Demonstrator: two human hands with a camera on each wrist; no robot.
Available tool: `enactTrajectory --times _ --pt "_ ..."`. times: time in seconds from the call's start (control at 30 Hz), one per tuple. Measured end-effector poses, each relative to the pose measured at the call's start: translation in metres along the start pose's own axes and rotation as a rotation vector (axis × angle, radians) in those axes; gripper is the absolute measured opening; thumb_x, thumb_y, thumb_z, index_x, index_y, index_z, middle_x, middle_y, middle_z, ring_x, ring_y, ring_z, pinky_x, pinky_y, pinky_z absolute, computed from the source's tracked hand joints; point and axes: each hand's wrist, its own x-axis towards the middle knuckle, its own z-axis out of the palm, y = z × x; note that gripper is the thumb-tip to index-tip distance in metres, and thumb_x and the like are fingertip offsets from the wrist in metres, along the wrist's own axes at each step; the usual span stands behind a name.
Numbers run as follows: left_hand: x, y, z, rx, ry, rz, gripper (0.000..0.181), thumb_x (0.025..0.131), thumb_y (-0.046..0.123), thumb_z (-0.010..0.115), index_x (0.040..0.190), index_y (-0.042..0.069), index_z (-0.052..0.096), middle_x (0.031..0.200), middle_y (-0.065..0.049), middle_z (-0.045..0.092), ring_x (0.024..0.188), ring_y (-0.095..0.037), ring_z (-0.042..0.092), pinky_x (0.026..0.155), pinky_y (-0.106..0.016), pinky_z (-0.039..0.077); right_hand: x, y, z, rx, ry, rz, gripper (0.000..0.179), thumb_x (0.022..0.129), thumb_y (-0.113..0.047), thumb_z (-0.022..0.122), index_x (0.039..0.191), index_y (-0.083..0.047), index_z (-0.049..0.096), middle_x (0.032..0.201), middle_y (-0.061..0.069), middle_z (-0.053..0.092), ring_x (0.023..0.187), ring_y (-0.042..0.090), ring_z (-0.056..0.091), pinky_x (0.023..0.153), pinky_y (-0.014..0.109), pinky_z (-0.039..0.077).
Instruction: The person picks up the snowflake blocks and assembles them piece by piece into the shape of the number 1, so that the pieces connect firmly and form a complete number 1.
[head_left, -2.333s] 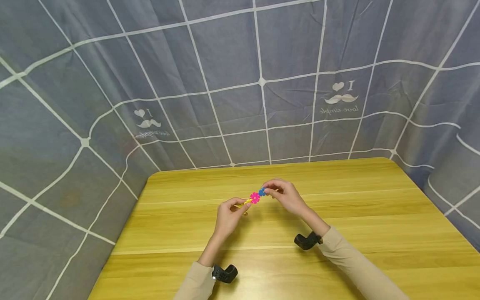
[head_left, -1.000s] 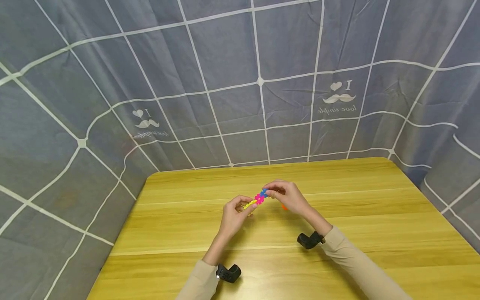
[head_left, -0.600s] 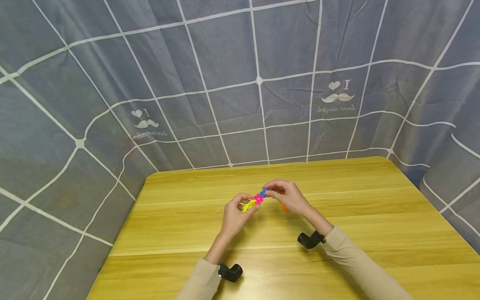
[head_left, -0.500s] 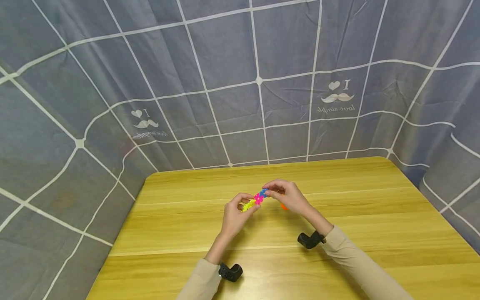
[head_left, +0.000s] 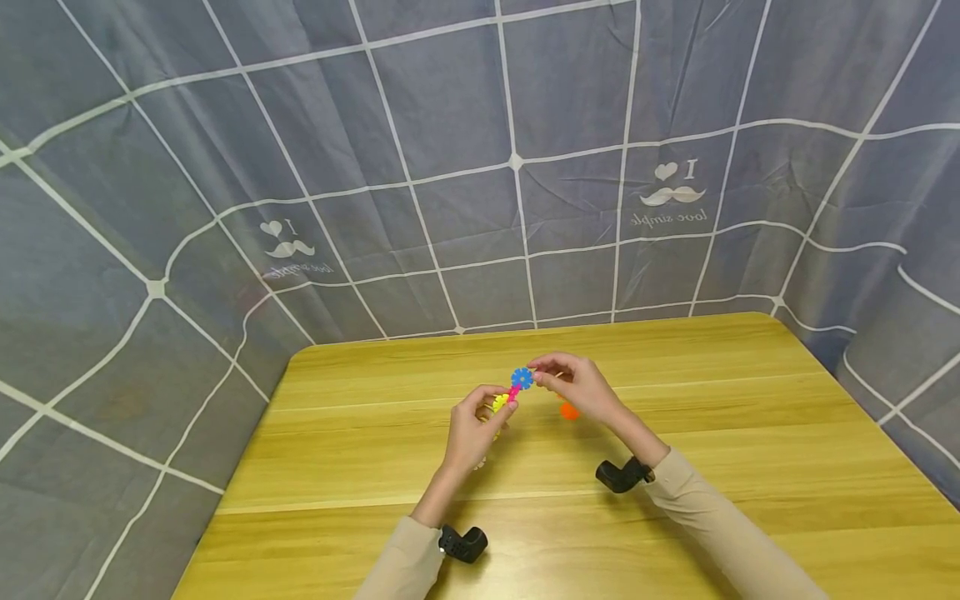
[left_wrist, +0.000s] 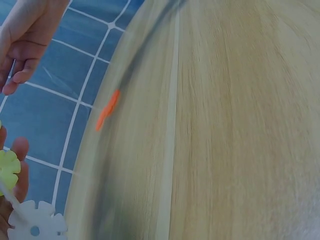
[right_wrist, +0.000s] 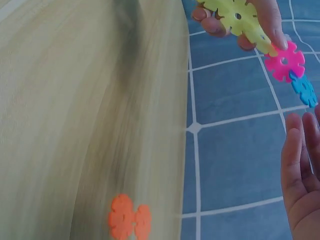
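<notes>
A chain of interlocking plastic snowflake discs hangs between the hands above the table. My left hand (head_left: pixel 471 429) pinches it between thumb and fingers where a yellow disc (right_wrist: pixel 237 16) meets the pink disc (right_wrist: pixel 285 61). From the pink one a blue disc (head_left: pixel 522 378) sticks out, its face turned up in the head view. My right hand (head_left: pixel 581 387) pinches the blue disc's edge with its fingertips; in the right wrist view its other fingers stay extended. A white disc (left_wrist: pixel 36 223) hangs at the chain's other end, below the left hand. The left palm hides part of the chain.
Two joined orange discs (right_wrist: pixel 121 217) lie on the wooden table (head_left: pixel 712 417) beneath the right hand. A grey curtain (head_left: pixel 570 200) with white lines surrounds the table's back and sides. Black cameras (head_left: pixel 463 544) are strapped to both wrists.
The blue disc has turned to face up while the pink one is seen edge-on. The white disc now shows below the left hand, and the orange discs have become visible beside the right hand.
</notes>
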Motion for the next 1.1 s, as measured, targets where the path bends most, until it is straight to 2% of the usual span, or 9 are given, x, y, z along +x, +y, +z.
enactTrajectory --times 0.1,0.2,0.33,0.4,0.57,0.67,0.8,0.9,1.1 --pt "0.0 0.005 -0.001 -0.021 -0.008 -0.03 0.026 0.088 0.014 0.07 0.111 0.001 0.066 0.08 -0.023 0.066 0.056 -0.013 0.064 0.046 -0.014 0.037 0.001 0.006 -0.003 -0.005 0.017 0.0 0.024 0.095 -0.017 0.061 0.114 -0.003 0.067 0.103 0.015 0.071 0.087 0.026 0.066 0.071 0.025 0.055" --pt "-0.003 0.019 -0.003 -0.047 -0.021 -0.036 0.025 0.089 0.01 0.067 0.111 -0.003 0.065 0.081 -0.029 0.064 0.056 -0.002 0.06 0.048 -0.014 0.04 0.001 0.011 -0.007 0.003 0.026 0.016 0.025 0.095 -0.021 0.062 0.113 -0.005 0.068 0.103 0.017 0.071 0.087 0.031 0.065 0.07 0.026 0.054" --pt "-0.007 0.033 -0.007 -0.078 -0.032 -0.029 0.023 0.091 0.008 0.065 0.11 -0.004 0.065 0.082 -0.032 0.065 0.057 0.002 0.059 0.049 -0.014 0.041 -0.001 0.019 -0.013 -0.033 0.026 0.036 0.025 0.094 -0.02 0.063 0.111 -0.003 0.068 0.104 0.018 0.071 0.087 0.036 0.064 0.068 0.025 0.052" --pt "-0.007 0.034 -0.008 -0.081 -0.035 -0.028 0.022 0.092 0.008 0.064 0.11 -0.004 0.064 0.084 -0.032 0.065 0.058 0.002 0.06 0.05 -0.016 0.044 -0.002 0.023 -0.015 -0.078 0.012 0.043 0.025 0.093 -0.017 0.063 0.111 -0.001 0.068 0.103 0.017 0.071 0.086 0.031 0.064 0.07 0.025 0.052" --pt "-0.006 0.034 -0.01 -0.075 -0.053 -0.036 0.021 0.093 0.009 0.062 0.11 -0.003 0.064 0.088 -0.031 0.067 0.058 0.001 0.061 0.054 -0.027 0.052 -0.005 0.035 -0.02 -0.124 -0.055 0.125 0.027 0.088 -0.009 0.068 0.112 0.004 0.066 0.103 0.019 0.068 0.083 0.022 0.062 0.072 0.027 0.051" --pt "-0.006 0.033 -0.01 -0.091 -0.058 -0.049 0.02 0.094 0.009 0.062 0.11 -0.002 0.065 0.09 -0.03 0.067 0.057 0.0 0.061 0.05 -0.023 0.048 -0.007 0.043 -0.022 -0.142 -0.082 0.159 0.029 0.085 -0.006 0.071 0.112 0.005 0.065 0.102 0.021 0.067 0.08 0.022 0.062 0.071 0.027 0.052" --pt "-0.005 0.034 -0.01 -0.094 -0.05 -0.062 0.019 0.093 0.009 0.062 0.108 -0.002 0.066 0.092 -0.025 0.068 0.056 0.0 0.061 0.047 -0.014 0.04 -0.008 0.051 -0.023 -0.183 -0.104 0.183 0.03 0.082 -0.006 0.074 0.109 0.004 0.066 0.099 0.02 0.067 0.081 0.022 0.063 0.071 0.028 0.051" --pt "-0.005 0.036 -0.01 -0.073 -0.047 -0.065 0.019 0.094 0.01 0.061 0.108 -0.002 0.066 0.096 -0.021 0.069 0.057 0.001 0.061 0.047 -0.014 0.04 -0.01 0.055 -0.024 -0.201 -0.12 0.233 0.03 0.081 -0.008 0.075 0.108 0.003 0.067 0.097 0.017 0.068 0.084 0.023 0.062 0.071 0.03 0.05" --pt "-0.004 0.037 -0.01 -0.042 -0.033 -0.051 0.018 0.093 0.01 0.062 0.106 -0.002 0.066 0.1 -0.023 0.068 0.06 0.001 0.061 0.049 -0.018 0.045 -0.012 0.058 -0.023 -0.248 -0.132 0.334 0.032 0.076 -0.01 0.079 0.105 0.0 0.068 0.095 0.012 0.068 0.085 0.021 0.062 0.072 0.03 0.05"
